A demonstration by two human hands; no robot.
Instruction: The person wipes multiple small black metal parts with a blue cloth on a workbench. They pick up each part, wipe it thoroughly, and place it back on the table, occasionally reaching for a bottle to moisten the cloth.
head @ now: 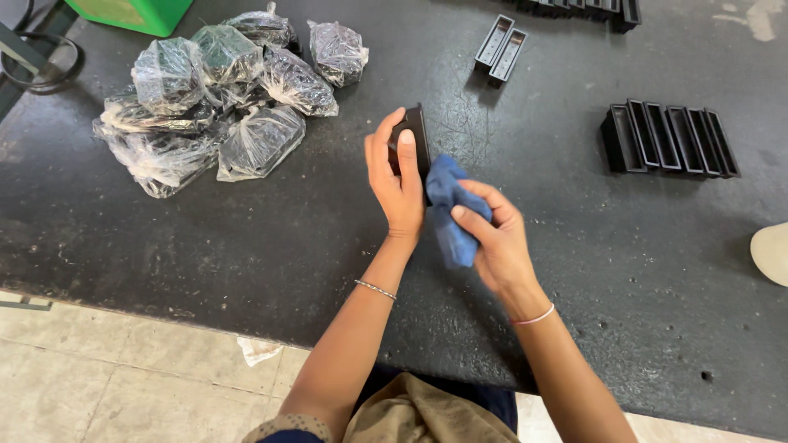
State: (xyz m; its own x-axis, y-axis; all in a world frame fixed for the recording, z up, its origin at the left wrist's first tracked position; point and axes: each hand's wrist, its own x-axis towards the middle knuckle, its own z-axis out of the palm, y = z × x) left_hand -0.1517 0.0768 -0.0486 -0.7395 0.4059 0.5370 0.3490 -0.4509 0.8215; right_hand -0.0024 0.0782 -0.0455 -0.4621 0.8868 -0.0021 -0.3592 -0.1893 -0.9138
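My left hand [396, 182] grips a black plastic tray [413, 141] above the tabletop [246, 238] while my right hand [492, 238], clutching a blue cloth [449, 205], wipes it; remaining faces likely need turning

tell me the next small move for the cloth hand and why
Probably rub the blue cloth along the black plastic tray. The left hand holds that tray upright, and the right hand presses the bunched cloth against its side.
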